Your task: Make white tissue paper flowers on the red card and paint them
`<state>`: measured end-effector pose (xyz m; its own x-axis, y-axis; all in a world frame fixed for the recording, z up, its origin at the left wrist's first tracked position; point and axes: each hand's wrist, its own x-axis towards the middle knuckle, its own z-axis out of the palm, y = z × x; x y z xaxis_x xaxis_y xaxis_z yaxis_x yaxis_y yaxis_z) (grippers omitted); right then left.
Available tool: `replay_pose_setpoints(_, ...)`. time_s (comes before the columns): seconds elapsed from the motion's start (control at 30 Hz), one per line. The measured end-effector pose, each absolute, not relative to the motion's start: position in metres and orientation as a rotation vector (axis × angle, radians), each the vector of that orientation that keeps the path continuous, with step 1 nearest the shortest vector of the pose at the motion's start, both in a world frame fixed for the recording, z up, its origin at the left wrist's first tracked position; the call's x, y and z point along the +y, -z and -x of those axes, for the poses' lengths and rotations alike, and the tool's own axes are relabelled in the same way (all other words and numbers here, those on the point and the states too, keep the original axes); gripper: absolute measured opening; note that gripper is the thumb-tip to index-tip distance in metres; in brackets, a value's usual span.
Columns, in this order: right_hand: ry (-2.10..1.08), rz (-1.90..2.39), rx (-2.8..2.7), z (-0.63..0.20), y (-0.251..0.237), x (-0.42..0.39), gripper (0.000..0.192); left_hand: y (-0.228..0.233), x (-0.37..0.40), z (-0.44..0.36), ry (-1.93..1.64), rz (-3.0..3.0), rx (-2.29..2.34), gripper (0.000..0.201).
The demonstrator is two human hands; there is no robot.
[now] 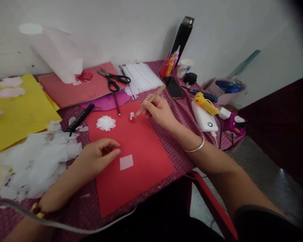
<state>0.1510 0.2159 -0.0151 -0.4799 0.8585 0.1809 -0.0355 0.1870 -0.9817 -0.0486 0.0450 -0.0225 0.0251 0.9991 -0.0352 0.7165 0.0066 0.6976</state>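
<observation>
The right hand (158,110) grips a stick (140,110), its tip at a paper bit (131,115) on the red sheet (131,188). The left hand (99,155), loosely open, is near a square (126,162).

Black flask (182,38) by the wall, cup (185,68) near it. Phone (173,87) flat, screen dark. Right of that: white power bank (201,117), display lit, yellow tool (209,105) across its top end. Purple socket block (233,125) at the table edge. Box (215,88) behind, blue stuff (229,86) inside, can't make out what from here.
</observation>
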Motion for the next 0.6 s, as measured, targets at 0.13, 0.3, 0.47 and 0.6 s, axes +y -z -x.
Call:
replay_pose_setpoints(0.13,-1.467,0.770,-1.679,-0.151,0.014,0.211,0.026,0.018,0.035,0.036,-0.431,-1.935,1.826,0.021)
replay_pose_setpoints(0.3,-1.520,0.733,-1.657,-0.151,0.009,0.206,0.024,0.017,0.034,0.028,-0.406,-1.946,1.694,0.014)
replay_pose_setpoints(0.47,-1.566,0.610,-1.611,-0.155,0.001,0.192,0.027,0.014,0.042,0.028,-0.827,-1.428,1.620,0.022)
replay_pose_setpoints(0.6,-1.644,0.476,-1.656,-0.157,-0.004,0.171,0.024,0.007,0.047,0.027,-1.156,-1.040,1.568,0.014)
